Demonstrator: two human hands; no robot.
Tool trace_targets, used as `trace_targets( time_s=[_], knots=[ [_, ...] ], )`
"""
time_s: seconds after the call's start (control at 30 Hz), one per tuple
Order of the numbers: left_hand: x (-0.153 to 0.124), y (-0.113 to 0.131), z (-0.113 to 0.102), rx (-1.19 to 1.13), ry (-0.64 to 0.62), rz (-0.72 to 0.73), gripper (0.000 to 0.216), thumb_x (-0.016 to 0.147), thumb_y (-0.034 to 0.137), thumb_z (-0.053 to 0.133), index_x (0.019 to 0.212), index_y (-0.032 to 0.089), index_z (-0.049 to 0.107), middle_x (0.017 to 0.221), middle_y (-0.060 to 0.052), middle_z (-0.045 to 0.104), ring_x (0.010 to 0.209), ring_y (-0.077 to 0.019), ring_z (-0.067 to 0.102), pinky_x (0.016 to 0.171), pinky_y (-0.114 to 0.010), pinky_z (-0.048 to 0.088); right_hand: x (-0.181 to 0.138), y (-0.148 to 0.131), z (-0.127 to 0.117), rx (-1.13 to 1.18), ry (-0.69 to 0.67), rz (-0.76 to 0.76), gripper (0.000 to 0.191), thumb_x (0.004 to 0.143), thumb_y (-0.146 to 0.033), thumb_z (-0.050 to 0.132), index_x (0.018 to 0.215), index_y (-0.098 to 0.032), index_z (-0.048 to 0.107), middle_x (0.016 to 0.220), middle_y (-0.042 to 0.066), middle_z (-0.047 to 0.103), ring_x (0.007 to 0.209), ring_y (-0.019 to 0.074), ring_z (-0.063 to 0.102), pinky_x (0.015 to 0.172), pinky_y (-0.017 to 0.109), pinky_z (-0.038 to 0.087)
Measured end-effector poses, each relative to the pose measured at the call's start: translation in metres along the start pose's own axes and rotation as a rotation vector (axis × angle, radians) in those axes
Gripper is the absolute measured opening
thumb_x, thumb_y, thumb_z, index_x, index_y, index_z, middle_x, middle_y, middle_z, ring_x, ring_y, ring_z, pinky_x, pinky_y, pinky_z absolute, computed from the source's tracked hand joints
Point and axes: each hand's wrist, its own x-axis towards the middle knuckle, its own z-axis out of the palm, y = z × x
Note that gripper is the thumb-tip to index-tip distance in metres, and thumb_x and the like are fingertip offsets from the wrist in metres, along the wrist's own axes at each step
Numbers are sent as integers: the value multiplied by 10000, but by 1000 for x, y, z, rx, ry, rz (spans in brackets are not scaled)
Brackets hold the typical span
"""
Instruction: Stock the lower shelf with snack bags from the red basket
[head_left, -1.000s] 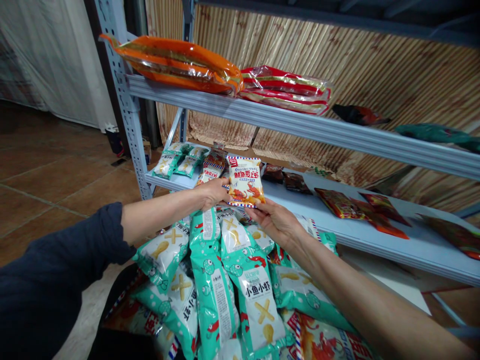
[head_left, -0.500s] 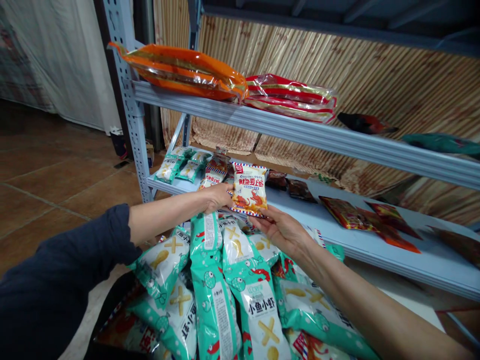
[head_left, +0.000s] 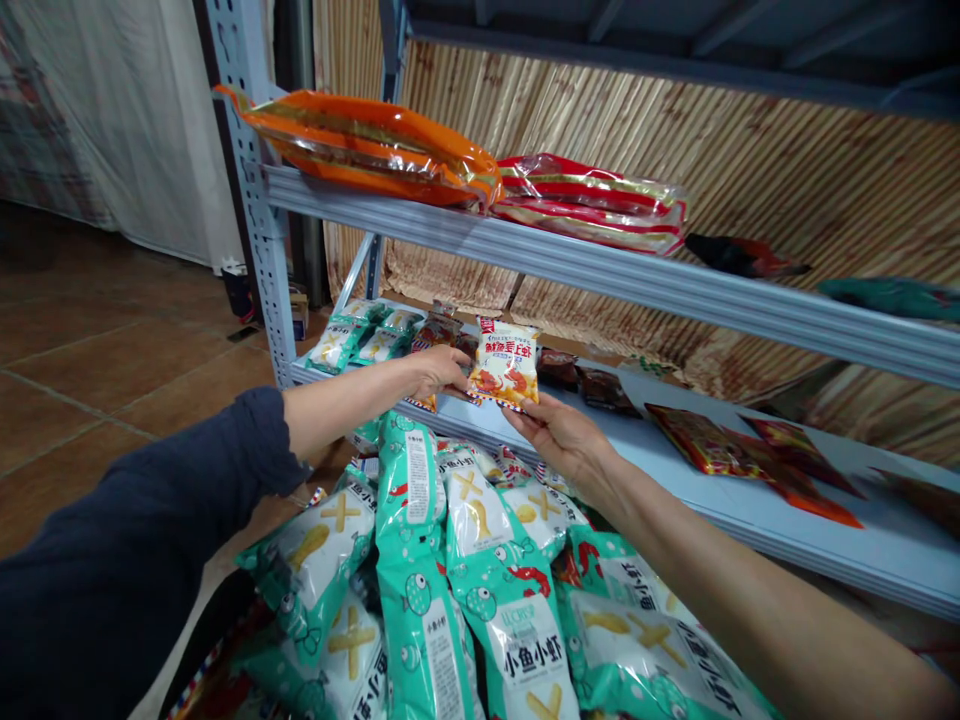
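A white and orange snack bag (head_left: 506, 362) with red lettering and shrimp pictures is held upright over the lower shelf. My right hand (head_left: 559, 435) pinches its bottom right corner. My left hand (head_left: 439, 370) is closed at its left edge; the fingertips are partly hidden. Behind my left hand, similar snack bags lie on the shelf, partly covered by it. Below my hands is a heap of teal and white snack bags (head_left: 517, 620), with a few red and white bags among them.
A blue metal shelf (head_left: 450, 220) spans the view. On its upper level lie an orange bag (head_left: 367, 145) and a red striped bag (head_left: 592, 200). The lower level (head_left: 630, 440) holds small teal packs (head_left: 379, 345) at left, dark packets (head_left: 604, 388) and red packets (head_left: 705, 440) at right.
The held snack bag and both hands have moved slightly forward, over the lower shelf. The bag leans back a little more. My view has shifted slightly.
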Motion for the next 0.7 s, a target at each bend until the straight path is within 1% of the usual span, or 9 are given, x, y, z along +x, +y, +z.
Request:
trace_targets(
  time_s=[0.17, 0.3, 0.37, 0.47, 0.53, 0.63, 0.7],
  knots=[
    [14, 0, -2, -6, 113, 48, 425, 557, -90, 513, 943, 61, 610, 621, -25, 616, 574, -131, 578, 644, -281, 474, 29, -5, 13, 9, 35, -46, 283, 726, 87, 417, 715, -152, 569, 699, 0, 647, 619, 91, 631, 584, 194, 548],
    [24, -7, -7, 83, 203, 57, 475, 571, -56, 507, 1013, 91, 604, 601, -12, 609, 567, -125, 564, 622, -265, 463, 49, -1, 20, 1, 58, -46, 273, 714, 86, 440, 701, -158, 560, 660, -20, 636, 568, 84, 617, 549, 194, 546],
    [29, -13, -11, 145, 218, 68, 449, 560, -44, 524, 971, 106, 624, 593, -2, 604, 556, -118, 552, 606, -251, 456, 59, 2, 21, -26, 78, -37, 259, 695, 87, 473, 697, -158, 559, 640, -27, 630, 538, 80, 608, 517, 186, 544],
    [38, -20, -19, 222, 218, 101, 356, 522, -44, 553, 826, 112, 655, 592, 3, 601, 541, -110, 533, 582, -233, 443, 73, 9, 23, -63, 125, -22, 245, 677, 76, 509, 713, -160, 561, 606, -37, 619, 502, 78, 601, 479, 174, 540],
    [45, -24, -22, 240, 206, 88, 343, 511, -47, 551, 796, 114, 655, 575, 4, 594, 533, -113, 526, 570, -234, 434, 83, 15, 24, -73, 151, -15, 247, 682, 67, 508, 747, -166, 559, 581, -47, 610, 486, 79, 599, 464, 170, 539],
    [54, -29, -24, 188, 190, 39, 345, 502, -62, 548, 775, 119, 655, 514, 13, 567, 513, -118, 511, 572, -249, 422, 99, 27, 24, -86, 188, -11, 242, 697, 58, 494, 768, -167, 546, 535, -62, 585, 443, 72, 582, 435, 158, 528],
    [60, -34, -25, 110, 182, 11, 311, 494, -73, 557, 712, 127, 654, 461, 21, 538, 515, -126, 508, 589, -260, 419, 108, 36, 22, -97, 208, -3, 231, 702, 55, 491, 754, -165, 538, 515, -66, 571, 420, 66, 568, 418, 151, 518]
  ],
)
